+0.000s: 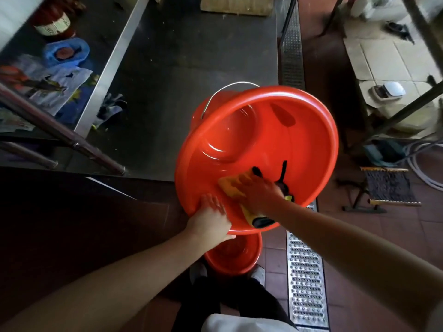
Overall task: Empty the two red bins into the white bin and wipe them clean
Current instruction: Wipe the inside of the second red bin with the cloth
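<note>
Midway: wiping first red bin [263, 130], centre frame.
Left hand [212, 215] gripped rim; right hand [257, 190] pressed yellow cloth [230, 185] inside. Second red bin [233, 256] below looked unwiped.

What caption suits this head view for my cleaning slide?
Left hand grips tilted red bin; right hand wipes inside with cloth.
</note>
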The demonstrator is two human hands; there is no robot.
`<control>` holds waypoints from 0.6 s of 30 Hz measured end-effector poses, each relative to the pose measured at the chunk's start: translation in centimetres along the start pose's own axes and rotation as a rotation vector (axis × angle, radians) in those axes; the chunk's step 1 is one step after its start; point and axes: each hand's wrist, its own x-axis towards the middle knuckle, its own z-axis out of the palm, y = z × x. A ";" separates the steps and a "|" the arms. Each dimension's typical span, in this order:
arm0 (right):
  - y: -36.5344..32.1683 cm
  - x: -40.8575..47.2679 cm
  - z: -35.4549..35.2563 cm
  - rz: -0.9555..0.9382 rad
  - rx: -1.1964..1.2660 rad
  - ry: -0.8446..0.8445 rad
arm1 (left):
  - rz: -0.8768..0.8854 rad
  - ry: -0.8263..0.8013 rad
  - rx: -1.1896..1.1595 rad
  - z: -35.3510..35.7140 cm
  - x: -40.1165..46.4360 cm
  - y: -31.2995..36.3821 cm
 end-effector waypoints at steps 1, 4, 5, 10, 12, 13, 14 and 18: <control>1.2 0.4 -0.2 0.043 -0.049 -0.010 | 0.001 0.001 0.017 -0.1 0.0 0.1; 1.5 2.0 -0.6 0.223 -0.007 -0.057 | 0.002 -0.014 0.024 -0.3 0.3 0.3; 0.3 2.5 -0.6 0.226 0.035 -0.062 | 0.015 -0.016 0.011 -0.4 0.4 0.3; -1.4 3.4 -0.1 -0.070 0.056 -0.115 | 0.028 -0.070 0.009 -0.2 -0.3 -0.6; 1.3 4.2 -0.5 0.023 0.032 -0.116 | 0.004 -0.104 0.060 -0.2 -0.6 -0.7; 2.2 4.7 -0.6 0.119 0.047 -0.102 | -0.011 -0.108 0.081 -0.2 -0.6 -0.8; 2.2 5.3 -0.4 0.197 0.062 -0.095 | -0.021 -0.091 0.092 -0.2 -0.5 -0.7; -1.0 7.8 0.2 0.202 0.200 -0.095 | 0.009 -0.034 0.096 0.6 -0.3 -0.4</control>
